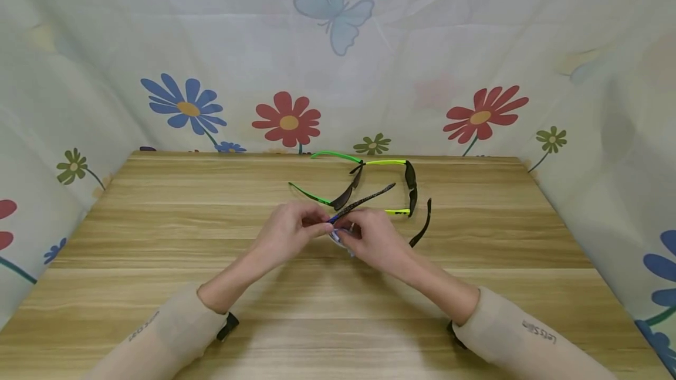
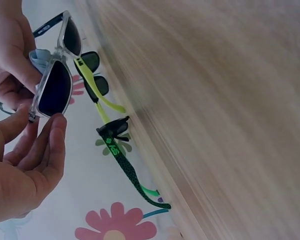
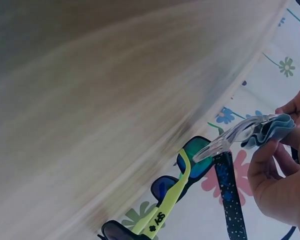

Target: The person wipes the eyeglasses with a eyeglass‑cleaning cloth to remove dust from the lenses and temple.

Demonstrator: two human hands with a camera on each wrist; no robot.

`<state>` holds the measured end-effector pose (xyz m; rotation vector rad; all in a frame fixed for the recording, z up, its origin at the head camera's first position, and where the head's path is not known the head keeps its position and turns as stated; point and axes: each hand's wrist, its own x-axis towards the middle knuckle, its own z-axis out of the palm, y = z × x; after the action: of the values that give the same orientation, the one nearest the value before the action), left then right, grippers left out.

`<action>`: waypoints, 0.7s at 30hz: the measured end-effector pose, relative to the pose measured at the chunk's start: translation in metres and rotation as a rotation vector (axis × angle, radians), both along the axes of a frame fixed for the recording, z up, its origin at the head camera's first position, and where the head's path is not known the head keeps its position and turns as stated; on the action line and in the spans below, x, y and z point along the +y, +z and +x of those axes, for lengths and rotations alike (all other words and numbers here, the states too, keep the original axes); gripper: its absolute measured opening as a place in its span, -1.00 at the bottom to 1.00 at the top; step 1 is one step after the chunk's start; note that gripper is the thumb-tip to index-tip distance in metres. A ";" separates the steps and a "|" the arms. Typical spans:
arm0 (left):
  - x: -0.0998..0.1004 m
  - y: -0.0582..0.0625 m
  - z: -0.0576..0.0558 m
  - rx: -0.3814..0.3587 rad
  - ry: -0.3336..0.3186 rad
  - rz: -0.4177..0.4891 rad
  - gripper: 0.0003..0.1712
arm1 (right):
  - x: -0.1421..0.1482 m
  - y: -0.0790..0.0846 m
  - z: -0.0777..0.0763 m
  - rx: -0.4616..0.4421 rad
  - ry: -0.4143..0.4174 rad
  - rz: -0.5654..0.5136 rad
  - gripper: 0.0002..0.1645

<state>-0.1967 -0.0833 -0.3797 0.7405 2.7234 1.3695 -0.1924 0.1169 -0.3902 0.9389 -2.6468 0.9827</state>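
Clear-framed sunglasses with dark lenses and speckled black temples are held up between both hands. My left hand pinches them at one outer corner, by the hinge, with the fingertips at the lens edge. A folded grey-blue cloth is in my right hand, pinched over the frame near the bridge. In the left wrist view the cloth bunches behind the lenses, against their inner side. The head view hides most of the frame behind the fingers; one temple points away to the back right.
Past the hands, green sunglasses lie unfolded on the wooden table. Beside them on the right are yellow sunglasses, also unfolded, partly hidden by my right hand. A flower-printed curtain stands along the table's back edge.
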 end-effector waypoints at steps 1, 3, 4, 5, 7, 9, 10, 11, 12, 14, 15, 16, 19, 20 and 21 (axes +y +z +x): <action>0.000 0.000 0.000 0.001 0.000 0.001 -0.95 | 0.000 0.000 0.000 0.004 -0.011 0.011 -0.93; 0.000 0.001 0.000 0.005 0.000 0.000 -0.95 | 0.001 0.000 -0.001 0.019 -0.038 0.049 -0.94; 0.000 0.001 0.000 0.006 0.002 0.000 -0.95 | 0.001 0.001 -0.002 0.029 -0.054 0.071 -0.94; 0.000 0.001 0.000 0.006 0.003 0.001 -0.95 | 0.002 0.001 -0.002 0.035 -0.066 0.089 -0.95; -0.001 0.001 0.000 0.005 0.005 0.002 -0.95 | 0.003 0.000 -0.003 0.042 -0.080 0.115 -0.96; -0.001 0.001 0.000 0.001 0.008 0.001 -0.94 | 0.003 0.000 -0.003 0.040 -0.082 0.119 -0.96; -0.001 0.002 0.000 0.000 0.007 0.001 -0.94 | 0.004 0.000 -0.003 0.035 -0.073 0.109 -0.96; -0.001 0.002 0.001 0.000 0.007 0.000 -0.94 | 0.004 0.000 -0.003 0.031 -0.062 0.096 -0.96; -0.001 0.002 0.001 0.000 0.007 -0.001 -0.93 | 0.004 0.000 -0.003 0.030 -0.050 0.082 -0.96; -0.001 0.003 0.001 0.004 0.006 -0.002 -0.93 | 0.004 0.001 -0.002 0.024 -0.024 0.053 -0.96; -0.001 0.003 0.001 0.006 0.005 -0.002 -0.93 | 0.004 0.001 -0.002 0.023 -0.014 0.043 -0.96; -0.001 0.003 0.001 0.005 0.005 -0.001 -0.93 | 0.004 0.000 -0.002 0.018 -0.008 0.037 -0.95; -0.001 0.002 0.001 -0.001 0.003 0.003 -0.94 | 0.003 0.000 -0.002 -0.020 -0.008 0.017 -0.95; -0.001 0.002 0.001 -0.003 0.001 0.005 -0.94 | 0.003 0.000 -0.002 -0.037 -0.013 0.009 -0.95; -0.001 0.002 0.001 -0.007 -0.002 0.008 -0.94 | 0.003 0.000 -0.003 -0.055 -0.017 0.000 -0.94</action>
<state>-0.1955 -0.0844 -0.3777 0.7379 2.7129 1.3809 -0.1952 0.1195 -0.3902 0.9000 -2.6948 1.0187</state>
